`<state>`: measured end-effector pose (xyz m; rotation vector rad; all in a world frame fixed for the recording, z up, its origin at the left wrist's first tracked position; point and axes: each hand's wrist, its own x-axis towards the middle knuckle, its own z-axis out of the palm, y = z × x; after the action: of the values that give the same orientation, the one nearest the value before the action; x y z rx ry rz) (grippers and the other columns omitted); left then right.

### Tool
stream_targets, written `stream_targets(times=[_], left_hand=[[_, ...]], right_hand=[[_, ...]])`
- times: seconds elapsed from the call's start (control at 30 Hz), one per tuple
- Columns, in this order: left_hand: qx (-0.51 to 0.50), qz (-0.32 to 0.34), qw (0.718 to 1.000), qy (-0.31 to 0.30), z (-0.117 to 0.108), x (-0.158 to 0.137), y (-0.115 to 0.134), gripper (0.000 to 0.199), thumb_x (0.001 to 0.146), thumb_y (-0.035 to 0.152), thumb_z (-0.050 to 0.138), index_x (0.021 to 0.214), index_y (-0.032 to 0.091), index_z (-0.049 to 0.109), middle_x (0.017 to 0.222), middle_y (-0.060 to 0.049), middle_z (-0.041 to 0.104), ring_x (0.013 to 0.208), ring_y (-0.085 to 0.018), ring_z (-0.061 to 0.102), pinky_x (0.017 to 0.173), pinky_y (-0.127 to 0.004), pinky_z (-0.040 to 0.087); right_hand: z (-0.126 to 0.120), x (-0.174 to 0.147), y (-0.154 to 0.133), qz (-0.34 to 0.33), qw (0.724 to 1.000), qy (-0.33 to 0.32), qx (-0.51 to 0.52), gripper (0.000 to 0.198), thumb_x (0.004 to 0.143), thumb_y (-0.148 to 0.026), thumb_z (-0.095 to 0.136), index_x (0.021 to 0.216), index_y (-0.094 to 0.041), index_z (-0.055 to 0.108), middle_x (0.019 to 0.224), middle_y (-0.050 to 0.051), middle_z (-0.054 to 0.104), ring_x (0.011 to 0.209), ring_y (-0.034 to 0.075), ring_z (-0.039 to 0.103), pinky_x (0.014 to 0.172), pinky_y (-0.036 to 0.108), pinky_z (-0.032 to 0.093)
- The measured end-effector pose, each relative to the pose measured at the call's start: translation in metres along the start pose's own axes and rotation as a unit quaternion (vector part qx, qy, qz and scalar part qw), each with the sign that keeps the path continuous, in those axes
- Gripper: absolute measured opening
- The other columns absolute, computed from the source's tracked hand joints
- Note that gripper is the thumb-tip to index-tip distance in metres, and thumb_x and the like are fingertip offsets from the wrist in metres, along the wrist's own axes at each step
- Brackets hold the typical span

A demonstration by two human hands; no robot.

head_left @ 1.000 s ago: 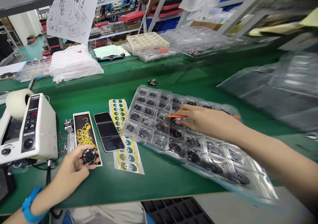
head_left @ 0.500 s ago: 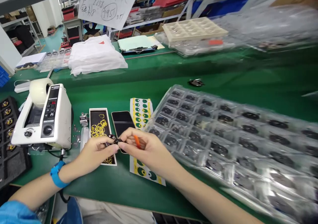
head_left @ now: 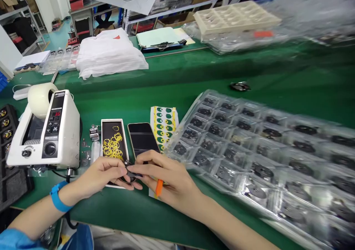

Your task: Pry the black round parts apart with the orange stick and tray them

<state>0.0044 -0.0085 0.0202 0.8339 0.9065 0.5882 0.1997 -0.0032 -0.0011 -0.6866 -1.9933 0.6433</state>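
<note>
My left hand [head_left: 107,174], with a blue band at its wrist, is closed on a small round dark part [head_left: 129,175] with a shiny rim. My right hand [head_left: 166,180] is closed too, its thumb and fingertips at the part's right side. A slim orange piece [head_left: 159,187] sticks out below its fingers; the rest is covered, so its kind cannot be made out. Under the hands lie a white-rimmed box [head_left: 127,139] of yellow rings [head_left: 113,146], a phone [head_left: 142,139] and a sheet of green and yellow stickers [head_left: 165,126].
A clear compartment tray [head_left: 222,132] of dark round parts fills the right side. A tape dispenser [head_left: 52,132] stands left, near a tally counter [head_left: 94,133] and a black foam tray [head_left: 13,168]. One dark part [head_left: 240,86] lies behind the clear tray. White sheets [head_left: 108,54] are stacked at the back.
Both hands have come slightly lower and nearer. The left fingers have opened out under the part, the right hand has turned over it, and the orange piece points downward. The view has shifted.
</note>
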Motion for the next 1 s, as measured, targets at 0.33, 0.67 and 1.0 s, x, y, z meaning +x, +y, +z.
stream_targets(times=[0.33,0.67,1.0], left_hand=[[-0.006,0.079,0.997,-0.002,-0.001,0.004,-0.01,0.05,0.083,0.028,0.067,0.132,0.03,0.055,0.124,-0.006,0.062,0.104,-0.021,0.067,0.098,-0.04,0.052],[0.071,0.117,0.991,0.013,0.006,0.001,-0.016,0.046,0.085,0.019,0.063,0.129,0.022,0.053,0.105,-0.006,0.066,0.101,-0.017,0.064,0.099,-0.033,0.049],[0.109,0.133,0.985,0.025,0.005,0.0,-0.02,0.044,0.087,0.016,0.057,0.13,0.022,0.051,0.12,-0.009,0.063,0.105,-0.019,0.065,0.098,-0.032,0.051]], right_hand=[[-0.002,0.003,0.001,0.305,0.933,0.065,0.182,0.022,0.084,-0.039,0.065,0.071,-0.022,0.071,0.083,0.006,0.062,0.066,0.016,0.056,0.054,0.027,0.046],[0.004,0.006,-0.005,0.346,0.921,0.054,0.17,0.022,0.077,-0.034,0.066,0.061,-0.019,0.065,0.078,0.003,0.058,0.055,0.011,0.039,0.05,0.026,0.031],[0.01,0.004,-0.006,0.337,0.928,0.069,0.145,0.023,0.079,-0.036,0.065,0.064,-0.019,0.065,0.076,0.003,0.059,0.056,0.012,0.041,0.05,0.026,0.031]])
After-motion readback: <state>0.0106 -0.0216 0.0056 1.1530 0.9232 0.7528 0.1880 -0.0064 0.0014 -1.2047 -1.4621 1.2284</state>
